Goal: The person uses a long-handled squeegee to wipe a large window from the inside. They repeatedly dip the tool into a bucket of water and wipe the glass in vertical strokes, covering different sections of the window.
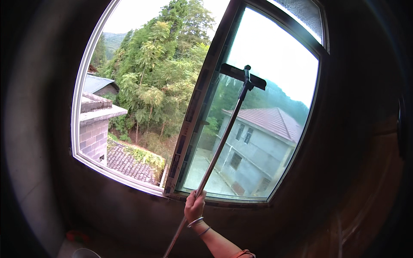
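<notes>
My right hand (pixel 195 206), with a bangle at the wrist, is closed around the metal pole (pixel 219 151) of a window squeegee. The pole slants up to the right, and its lower end runs out of the bottom of the picture. The dark squeegee head (pixel 237 73) lies against the upper part of the right window pane (pixel 258 100). Wet streaks show on the glass just below the head's left part. My left hand is out of view.
Left of the dark window frame post (pixel 184 138) the window stands open, with trees and roofs outside. Below the sill is a dark wall (pixel 129 203). A red object (pixel 77 236) and the rim of a round container (pixel 85 253) show at the lower left.
</notes>
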### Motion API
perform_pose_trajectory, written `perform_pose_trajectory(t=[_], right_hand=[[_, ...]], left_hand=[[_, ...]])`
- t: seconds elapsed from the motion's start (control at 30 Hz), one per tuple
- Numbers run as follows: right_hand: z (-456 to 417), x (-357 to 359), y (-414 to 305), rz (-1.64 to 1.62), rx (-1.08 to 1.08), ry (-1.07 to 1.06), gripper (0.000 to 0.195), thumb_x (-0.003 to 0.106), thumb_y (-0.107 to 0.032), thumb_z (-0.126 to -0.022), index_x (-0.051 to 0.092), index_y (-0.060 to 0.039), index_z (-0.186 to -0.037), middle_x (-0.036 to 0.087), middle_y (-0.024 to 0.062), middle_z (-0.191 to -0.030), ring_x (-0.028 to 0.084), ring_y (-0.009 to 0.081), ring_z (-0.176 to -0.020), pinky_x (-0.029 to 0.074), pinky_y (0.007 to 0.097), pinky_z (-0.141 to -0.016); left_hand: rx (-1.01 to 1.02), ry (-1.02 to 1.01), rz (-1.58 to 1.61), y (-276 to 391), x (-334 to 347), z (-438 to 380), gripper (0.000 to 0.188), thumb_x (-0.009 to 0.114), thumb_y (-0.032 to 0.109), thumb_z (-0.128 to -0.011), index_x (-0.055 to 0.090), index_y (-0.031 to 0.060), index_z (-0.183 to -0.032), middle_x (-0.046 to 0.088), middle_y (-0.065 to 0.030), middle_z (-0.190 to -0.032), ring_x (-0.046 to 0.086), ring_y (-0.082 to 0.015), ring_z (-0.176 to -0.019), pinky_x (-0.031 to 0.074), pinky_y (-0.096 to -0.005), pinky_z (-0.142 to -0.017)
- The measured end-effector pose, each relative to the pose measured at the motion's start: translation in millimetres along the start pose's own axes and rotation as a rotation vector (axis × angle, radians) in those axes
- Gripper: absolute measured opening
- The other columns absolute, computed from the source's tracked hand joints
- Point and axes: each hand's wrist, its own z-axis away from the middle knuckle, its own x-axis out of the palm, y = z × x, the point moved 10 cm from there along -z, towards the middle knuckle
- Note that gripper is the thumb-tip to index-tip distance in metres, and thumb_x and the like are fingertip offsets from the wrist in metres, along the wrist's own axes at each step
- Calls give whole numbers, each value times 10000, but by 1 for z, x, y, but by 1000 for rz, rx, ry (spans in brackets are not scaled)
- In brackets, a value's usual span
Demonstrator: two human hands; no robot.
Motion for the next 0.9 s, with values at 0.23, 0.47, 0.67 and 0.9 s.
perform_pose_trajectory(t=[0.23,0.47,0.67,0.9], right_hand=[[-184,13,-63,-83,-94,11,158,463,-185,-926,425,-38,-884,478,87,-607,508,184,-518,404,350,-485],[-354,-65,-117,-10,-95,111,217,468,-233,-924,420,-46,-824,468,48,-541,456,170,-378,362,333,-335],[-118,-33,25,-211,160,3,186,464,-191,-928,398,-68,-805,415,5,-546,426,113,-453,343,281,-423],[88,-86,37,-341,410,9,119,415,-139,-941,324,-100,-874,382,-4,-539,359,70,-355,312,212,-294]], left_hand=[[108,89,73,193,-38,-75,397,587,268,-850,462,6,-579,410,-125,-485,417,-230,-442,359,-380,-469],[304,-72,155,377,-44,-108,334,571,352,-857,546,47,-723,558,-178,-638,572,-384,-651,423,-442,-567],[10,-66,-71,124,-17,-47,341,588,374,-815,550,68,-668,573,-165,-652,581,-381,-682,436,-466,-591],[-94,-232,-165,-56,-7,78,313,568,355,-841,604,68,-959,600,-193,-894,566,-361,-864,441,-430,-737]])
